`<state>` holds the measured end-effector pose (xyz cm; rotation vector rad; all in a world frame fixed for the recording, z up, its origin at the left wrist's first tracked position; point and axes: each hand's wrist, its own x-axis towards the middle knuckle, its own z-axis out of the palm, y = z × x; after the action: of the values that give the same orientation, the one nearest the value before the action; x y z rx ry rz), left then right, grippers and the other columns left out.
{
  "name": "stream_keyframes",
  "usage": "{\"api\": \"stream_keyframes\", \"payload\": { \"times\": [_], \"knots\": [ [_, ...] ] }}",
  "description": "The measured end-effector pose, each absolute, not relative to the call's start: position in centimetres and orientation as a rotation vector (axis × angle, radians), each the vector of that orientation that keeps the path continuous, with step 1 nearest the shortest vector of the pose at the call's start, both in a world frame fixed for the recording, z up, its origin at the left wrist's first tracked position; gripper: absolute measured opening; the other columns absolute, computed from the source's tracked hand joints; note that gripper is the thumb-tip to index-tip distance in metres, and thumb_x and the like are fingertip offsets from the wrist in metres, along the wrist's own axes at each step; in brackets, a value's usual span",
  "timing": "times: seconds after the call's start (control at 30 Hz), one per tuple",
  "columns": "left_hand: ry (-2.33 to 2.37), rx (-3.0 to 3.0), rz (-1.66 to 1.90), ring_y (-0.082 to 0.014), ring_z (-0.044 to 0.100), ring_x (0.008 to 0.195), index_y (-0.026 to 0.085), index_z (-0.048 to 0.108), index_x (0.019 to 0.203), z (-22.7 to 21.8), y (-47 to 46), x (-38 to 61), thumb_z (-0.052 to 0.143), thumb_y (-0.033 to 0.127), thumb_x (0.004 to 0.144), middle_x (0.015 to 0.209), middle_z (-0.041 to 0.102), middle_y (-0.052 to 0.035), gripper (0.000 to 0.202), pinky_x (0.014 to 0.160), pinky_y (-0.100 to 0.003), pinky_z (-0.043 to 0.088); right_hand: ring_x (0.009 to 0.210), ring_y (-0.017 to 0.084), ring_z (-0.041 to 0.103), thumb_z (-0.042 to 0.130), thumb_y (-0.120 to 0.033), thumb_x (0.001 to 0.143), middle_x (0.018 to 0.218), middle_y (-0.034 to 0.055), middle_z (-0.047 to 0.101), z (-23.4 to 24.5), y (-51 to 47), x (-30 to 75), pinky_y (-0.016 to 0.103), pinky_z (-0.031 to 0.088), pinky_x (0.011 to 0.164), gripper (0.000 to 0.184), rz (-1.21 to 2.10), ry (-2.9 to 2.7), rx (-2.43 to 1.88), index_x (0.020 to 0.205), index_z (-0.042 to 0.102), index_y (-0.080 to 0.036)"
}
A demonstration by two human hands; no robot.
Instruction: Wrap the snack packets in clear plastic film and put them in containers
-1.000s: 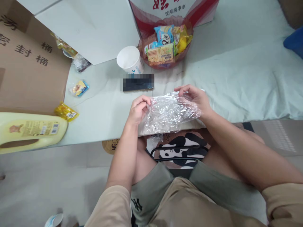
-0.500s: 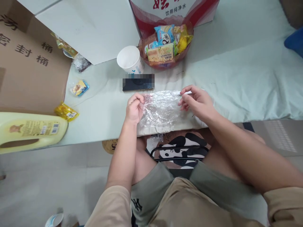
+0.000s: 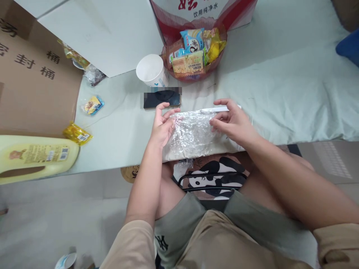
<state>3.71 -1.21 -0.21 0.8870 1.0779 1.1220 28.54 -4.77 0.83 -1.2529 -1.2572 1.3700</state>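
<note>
A crinkled sheet of clear plastic film point(image 3: 193, 132) spreads between my two hands at the table's front edge. My left hand point(image 3: 163, 125) is at its left side, index finger raised and fingers apart, the fingertips touching the film. At the right side, my right hand point(image 3: 231, 118) pinches the film between thumb and bent fingers while its index finger stretches out above. A narrow white strip point(image 3: 217, 110) runs along the film's far edge and passes behind the right hand. Glare on the film hides its exact outline.
Behind the film lie a dark phone-like slab point(image 3: 162, 100), a white paper cup point(image 3: 151, 70) and a pink bowl point(image 3: 193, 77) of packaged snacks. Left are a yellow bottle point(image 3: 36, 153), small wrapped packets point(image 3: 78, 134) and a cardboard box point(image 3: 33, 93). A panda-patterned surface point(image 3: 213, 177) is below the table edge.
My left hand has loosened from a pinch, its index finger lifting and its fingers spreading. My right index finger has risen slightly, and more of the white strip shows.
</note>
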Motion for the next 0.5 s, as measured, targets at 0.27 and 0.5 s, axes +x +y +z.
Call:
{"api": "stream_keyframes", "payload": {
  "times": [0.27,0.5],
  "knots": [
    [1.009,0.816,0.920,-0.0190,0.078,0.087,0.030,0.051,0.127,0.3,-1.8,3.7,0.087,0.013,0.064,0.096,0.075,-0.0001,0.074,0.075,-0.025,0.060,0.067,0.016,0.068,0.072,-0.049,0.083,0.082,-0.0048,0.056,0.3,-4.4,28.5,0.033,0.059,0.061,0.045,1.392,-1.056,-1.145,0.118,0.049,-0.033],
    [1.192,0.823,1.277,-0.0140,0.075,0.091,0.028,0.057,0.110,-1.4,-1.0,4.7,0.087,0.014,0.069,0.103,0.076,-0.0006,0.053,0.073,-0.021,0.056,0.077,0.018,0.072,0.081,-0.038,0.075,0.096,-0.0020,0.063,0.9,-4.8,28.1,0.036,0.064,0.071,0.054,1.483,-0.999,-1.095,0.119,0.049,-0.032]
  ]
}}
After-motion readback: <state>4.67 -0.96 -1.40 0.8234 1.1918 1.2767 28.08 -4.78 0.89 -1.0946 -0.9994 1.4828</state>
